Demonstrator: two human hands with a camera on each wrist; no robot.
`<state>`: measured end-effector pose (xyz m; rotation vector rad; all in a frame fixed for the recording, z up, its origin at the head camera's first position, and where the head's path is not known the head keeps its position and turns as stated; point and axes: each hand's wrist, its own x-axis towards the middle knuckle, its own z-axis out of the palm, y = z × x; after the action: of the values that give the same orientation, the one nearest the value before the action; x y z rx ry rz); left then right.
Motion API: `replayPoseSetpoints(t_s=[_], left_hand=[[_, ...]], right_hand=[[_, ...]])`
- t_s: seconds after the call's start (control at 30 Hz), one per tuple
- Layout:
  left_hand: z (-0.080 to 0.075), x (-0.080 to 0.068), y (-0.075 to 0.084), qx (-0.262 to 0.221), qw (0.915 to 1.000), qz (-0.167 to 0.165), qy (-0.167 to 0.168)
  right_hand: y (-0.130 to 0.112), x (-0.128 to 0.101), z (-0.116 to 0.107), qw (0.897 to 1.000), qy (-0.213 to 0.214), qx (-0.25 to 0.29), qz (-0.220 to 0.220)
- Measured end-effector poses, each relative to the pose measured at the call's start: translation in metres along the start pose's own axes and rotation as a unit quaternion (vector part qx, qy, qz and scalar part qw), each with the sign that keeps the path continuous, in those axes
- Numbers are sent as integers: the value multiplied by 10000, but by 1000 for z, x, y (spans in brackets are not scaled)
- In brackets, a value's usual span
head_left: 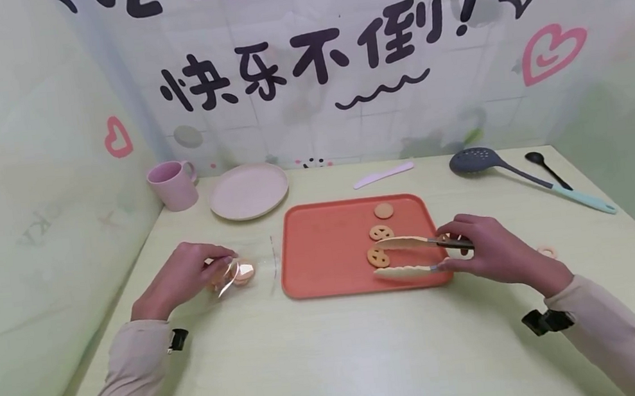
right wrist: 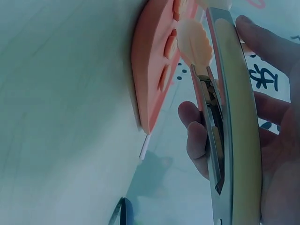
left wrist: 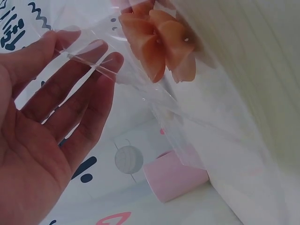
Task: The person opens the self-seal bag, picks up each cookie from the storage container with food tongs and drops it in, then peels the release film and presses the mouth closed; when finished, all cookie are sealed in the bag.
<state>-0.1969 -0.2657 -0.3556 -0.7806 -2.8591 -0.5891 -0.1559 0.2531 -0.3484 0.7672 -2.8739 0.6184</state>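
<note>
At the near right of the orange tray (head_left: 325, 274), right hand (head_left: 486, 251) wrapped round the handle end of cream scalloped tongs (head_left: 411, 256), both arms spread wide and straddling the nearest pretzel-shaped biscuit (head_left: 378, 256) without yet closing on it. Seen again from the right wrist: tongs (right wrist: 234, 117) gripped between thumb and fingers of that hand (right wrist: 276, 154), tips out over the tray (right wrist: 150, 70). Farther back on the tray, 2 more biscuits: another pretzel-shaped one (head_left: 381, 232) and a plain round one (head_left: 384, 210).

Just left of the tray, flat on the pale table (head_left: 335, 364), left hand (head_left: 186, 276) pinching the mouth of a clear plastic bag (head_left: 254, 259), with orange biscuits (head_left: 242, 274) already inside. From the left wrist: film lying across the fingertips of the hand (left wrist: 42, 131), bagged biscuits (left wrist: 161, 42) bunched beyond them.

Judged as the pick-up step of moving biscuits from tray to bag, roughly midway, with 3 left on the tray. Called for next: a gentle squeeze so both tips bear on the biscuit's edges, a level lift clear of the tray rim, then a carry left to the bag mouth, kept open wide enough by the left hand.

Untouched along the back: pink mug (head_left: 172, 185), pale plate (head_left: 248, 190), pink plastic knife (head_left: 383, 174), grey slotted spoon (head_left: 488, 164), black spoon (head_left: 547, 169)
</note>
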Motion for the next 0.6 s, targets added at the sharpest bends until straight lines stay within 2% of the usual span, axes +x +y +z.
replayPoseSetpoints(t_s=[0.13, 0.27, 0.4, 0.6], left_hand=[[-1, 0, 0, 25, 10000, 43, 16], [-1, 0, 1, -21, 10000, 63, 11], [0, 0, 0, -44, 10000, 39, -32], [-2, 0, -1, -21, 10000, -4, -96]], right_hand=[[1, -1, 1, 9999, 8, -39, 105], [3, 3, 3, 9999, 27, -93, 32], [4, 5, 6, 9998, 111, -132, -118], [-2, 10, 9, 9965, 509, -357, -565]])
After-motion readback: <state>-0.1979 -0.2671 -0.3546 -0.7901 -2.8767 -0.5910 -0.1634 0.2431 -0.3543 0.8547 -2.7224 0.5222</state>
